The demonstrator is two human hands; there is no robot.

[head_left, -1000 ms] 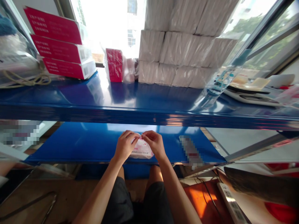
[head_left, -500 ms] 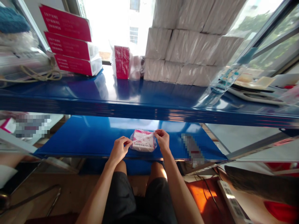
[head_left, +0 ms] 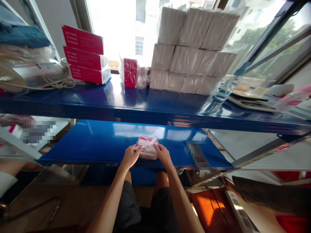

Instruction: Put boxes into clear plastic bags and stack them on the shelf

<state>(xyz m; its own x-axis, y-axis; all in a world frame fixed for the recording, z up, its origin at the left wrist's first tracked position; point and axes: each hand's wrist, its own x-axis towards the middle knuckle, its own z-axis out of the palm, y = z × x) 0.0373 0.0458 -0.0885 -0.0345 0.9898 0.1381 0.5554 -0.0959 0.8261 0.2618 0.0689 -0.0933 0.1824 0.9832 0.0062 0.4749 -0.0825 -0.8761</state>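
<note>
A pink and white box in a clear plastic bag (head_left: pixel 147 149) is at the front of the lower blue shelf (head_left: pixel 97 142). My left hand (head_left: pixel 132 155) grips its left side, thumb over the top and fingers around the edge. On the opposite side my right hand (head_left: pixel 163 153) holds the bagged box in the same way. A loose end of the film stands up near the right thumb. Dark printing runs along the box's near edge. The fingertips of both hands are partly hidden behind the box.
Above is a blue shelf (head_left: pixel 121 103) with stacked pink boxes (head_left: pixel 84 60), a wrapped pink box (head_left: pixel 130 72), film-wrapped white stacks (head_left: pixel 189 53) and a clear bottle (head_left: pixel 227 89). A blurred-out item (head_left: pixel 198 155) lies to the right. A power strip (head_left: pixel 239 208) is at lower right.
My hands have closed in from pinching the bag's film at both sides to gripping the box itself. The film is gathered on top. The view has tilted up slightly.
</note>
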